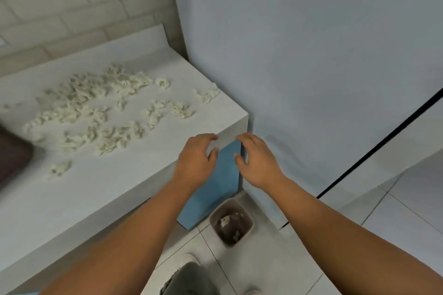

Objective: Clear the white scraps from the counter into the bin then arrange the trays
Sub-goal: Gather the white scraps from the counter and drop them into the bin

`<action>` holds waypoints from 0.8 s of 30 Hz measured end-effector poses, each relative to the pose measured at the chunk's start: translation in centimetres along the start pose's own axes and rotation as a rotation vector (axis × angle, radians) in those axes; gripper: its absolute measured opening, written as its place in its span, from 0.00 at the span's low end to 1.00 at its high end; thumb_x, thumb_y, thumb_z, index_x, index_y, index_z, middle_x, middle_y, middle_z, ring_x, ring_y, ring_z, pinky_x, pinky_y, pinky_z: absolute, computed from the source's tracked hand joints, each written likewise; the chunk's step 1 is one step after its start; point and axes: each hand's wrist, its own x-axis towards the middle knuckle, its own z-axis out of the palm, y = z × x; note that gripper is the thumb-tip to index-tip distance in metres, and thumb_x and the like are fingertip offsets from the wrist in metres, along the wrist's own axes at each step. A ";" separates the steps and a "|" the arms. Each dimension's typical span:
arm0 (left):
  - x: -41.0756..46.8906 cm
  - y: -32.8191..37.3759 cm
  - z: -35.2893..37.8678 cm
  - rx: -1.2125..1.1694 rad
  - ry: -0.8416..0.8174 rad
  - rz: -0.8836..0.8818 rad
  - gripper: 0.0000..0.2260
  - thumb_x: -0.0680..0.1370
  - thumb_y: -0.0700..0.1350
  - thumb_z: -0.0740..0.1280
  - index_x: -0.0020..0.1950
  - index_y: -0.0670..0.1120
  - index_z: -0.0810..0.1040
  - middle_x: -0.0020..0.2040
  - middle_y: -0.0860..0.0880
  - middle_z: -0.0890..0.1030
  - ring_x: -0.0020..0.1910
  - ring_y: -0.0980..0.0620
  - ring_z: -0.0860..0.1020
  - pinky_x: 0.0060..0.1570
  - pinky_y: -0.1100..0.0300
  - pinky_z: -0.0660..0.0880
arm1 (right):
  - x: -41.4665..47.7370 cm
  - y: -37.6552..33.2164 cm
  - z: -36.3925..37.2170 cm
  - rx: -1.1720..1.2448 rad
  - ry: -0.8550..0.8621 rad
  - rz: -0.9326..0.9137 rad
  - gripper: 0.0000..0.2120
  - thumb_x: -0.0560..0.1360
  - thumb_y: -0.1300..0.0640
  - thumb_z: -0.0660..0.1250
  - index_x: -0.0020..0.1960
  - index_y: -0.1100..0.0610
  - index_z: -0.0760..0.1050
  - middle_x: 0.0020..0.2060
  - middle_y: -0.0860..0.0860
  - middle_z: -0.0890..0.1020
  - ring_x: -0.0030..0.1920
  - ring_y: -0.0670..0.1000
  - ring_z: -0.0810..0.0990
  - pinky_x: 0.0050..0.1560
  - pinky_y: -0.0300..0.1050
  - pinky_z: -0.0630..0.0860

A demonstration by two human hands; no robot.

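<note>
Many white scraps [96,112] lie spread over the white counter [100,189], thickest near the tiled back wall, with a small clump [206,94] by the right edge. A small brown bin [231,221] stands on the floor below the counter's corner, with a few white bits inside. My left hand [196,161] hovers at the counter's front right corner, fingers apart and curled, holding nothing. My right hand [257,161] faces it just past the corner, above the bin, also empty with fingers spread. The edge of a dark tray [12,155] shows at far left.
A tall pale panel [311,55] rises right beside the counter's right end. A blue cabinet side [213,184] sits under the counter corner. White floor tiles lie below, with my shoes [189,260] and trouser leg near the bin.
</note>
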 end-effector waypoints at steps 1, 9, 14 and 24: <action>0.6 -0.2 -0.8 0.019 0.022 -0.004 0.14 0.80 0.47 0.65 0.66 0.48 0.75 0.62 0.49 0.78 0.63 0.49 0.73 0.62 0.55 0.71 | 0.9 -0.4 -0.1 0.002 -0.001 -0.009 0.24 0.78 0.53 0.63 0.73 0.54 0.65 0.71 0.52 0.68 0.71 0.53 0.65 0.72 0.47 0.62; 6.5 -4.4 -4.8 0.053 0.108 -0.062 0.13 0.81 0.49 0.64 0.65 0.50 0.76 0.64 0.52 0.77 0.65 0.51 0.72 0.62 0.59 0.68 | 9.4 -1.6 0.7 -0.001 -0.006 -0.029 0.25 0.79 0.51 0.63 0.74 0.53 0.63 0.72 0.50 0.67 0.71 0.50 0.66 0.71 0.47 0.66; 10.8 -8.5 -6.0 0.062 0.118 -0.060 0.12 0.80 0.46 0.66 0.63 0.49 0.77 0.61 0.52 0.79 0.62 0.51 0.74 0.59 0.63 0.67 | 16.5 -1.5 2.3 -0.063 -0.024 0.025 0.25 0.80 0.47 0.61 0.74 0.52 0.63 0.73 0.50 0.64 0.73 0.51 0.62 0.71 0.49 0.65; 17.9 -15.6 -8.7 0.057 0.108 -0.014 0.11 0.79 0.46 0.66 0.62 0.50 0.77 0.61 0.54 0.78 0.63 0.54 0.72 0.59 0.63 0.68 | 25.7 -1.3 6.5 -0.213 -0.017 0.034 0.28 0.78 0.40 0.60 0.73 0.52 0.65 0.75 0.57 0.61 0.75 0.57 0.57 0.75 0.54 0.58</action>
